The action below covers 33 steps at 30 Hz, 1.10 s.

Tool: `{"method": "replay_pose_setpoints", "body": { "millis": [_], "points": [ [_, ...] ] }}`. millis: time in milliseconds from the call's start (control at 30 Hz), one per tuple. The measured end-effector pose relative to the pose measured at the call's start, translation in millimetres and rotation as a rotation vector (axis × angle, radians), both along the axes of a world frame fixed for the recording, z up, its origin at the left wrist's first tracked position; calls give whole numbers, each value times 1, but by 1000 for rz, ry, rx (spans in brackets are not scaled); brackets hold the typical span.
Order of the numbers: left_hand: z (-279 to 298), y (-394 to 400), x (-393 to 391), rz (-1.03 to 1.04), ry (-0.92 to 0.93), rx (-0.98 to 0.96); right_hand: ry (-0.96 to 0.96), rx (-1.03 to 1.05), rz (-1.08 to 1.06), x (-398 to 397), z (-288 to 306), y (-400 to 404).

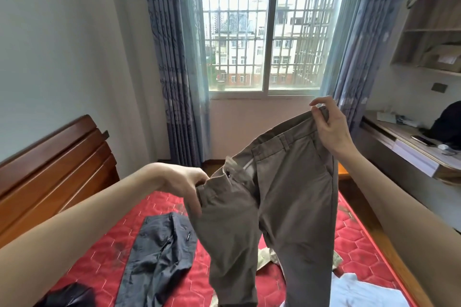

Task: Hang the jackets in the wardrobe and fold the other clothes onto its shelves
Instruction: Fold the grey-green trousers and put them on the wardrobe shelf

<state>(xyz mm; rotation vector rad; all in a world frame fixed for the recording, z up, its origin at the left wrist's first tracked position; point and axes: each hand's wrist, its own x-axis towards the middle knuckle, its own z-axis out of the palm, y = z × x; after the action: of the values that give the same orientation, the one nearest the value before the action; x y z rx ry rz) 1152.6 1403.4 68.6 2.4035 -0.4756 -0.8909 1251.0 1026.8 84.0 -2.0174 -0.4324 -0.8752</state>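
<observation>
Brown-grey trousers (279,197) hang in the air over the bed, held up by the waistband with the legs dangling. My left hand (185,185) grips the waistband's left end, low and near the fly. My right hand (329,124) pinches the right end higher up, so the waistband slopes up to the right. Dark grey trousers (154,257) lie flat on the red mattress (99,254) below. A pale blue garment (354,291) lies at the lower right. A black garment (67,295) shows at the bottom left. A beige patterned cloth (268,258) is partly hidden behind the held trousers.
A wooden headboard (52,172) stands at the left. A barred window (269,37) with blue curtains (172,62) is straight ahead. At the right a desk (409,147) carries a phone and small items, with wooden wall shelves (434,32) above it. No wardrobe is in view.
</observation>
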Motion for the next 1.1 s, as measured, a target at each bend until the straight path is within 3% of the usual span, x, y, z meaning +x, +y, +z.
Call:
{"method": "replay_pose_setpoints", "body": {
  "millis": [133, 233, 333, 433, 500, 600, 700, 867, 967, 1033, 1100],
  "points": [
    [-39, -18, 5, -209, -293, 617, 119, -102, 29, -3, -3, 5],
    [-49, -5, 10, -171, -567, 724, 233, -184, 45, -2, -6, -1],
    [-47, 24, 27, -27, -767, 517, 326, -187, 71, -1, -8, -17],
    [-46, 47, 39, 102, -773, 190, 438, -193, 124, 0, -8, -31],
    [-39, 54, 41, 241, -661, -67, 489, -219, 143, 0, -8, -36],
    [-20, 55, 38, 423, -336, -345, 524, -214, 153, -3, -8, -37],
    [-8, 52, 34, 422, -124, -487, 525, -170, 205, -6, -7, -37],
    [1, 52, 37, 525, -276, -631, 437, -242, 178, -16, -7, -28],
    [8, 44, 33, 567, -101, -858, 344, -284, 150, -16, -15, -22],
    [14, 40, 29, 514, -50, -815, 305, -320, 159, -16, -22, -21],
    [15, 31, 26, 575, -126, -772, 291, -370, 178, -18, -28, -18]
  ]
}}
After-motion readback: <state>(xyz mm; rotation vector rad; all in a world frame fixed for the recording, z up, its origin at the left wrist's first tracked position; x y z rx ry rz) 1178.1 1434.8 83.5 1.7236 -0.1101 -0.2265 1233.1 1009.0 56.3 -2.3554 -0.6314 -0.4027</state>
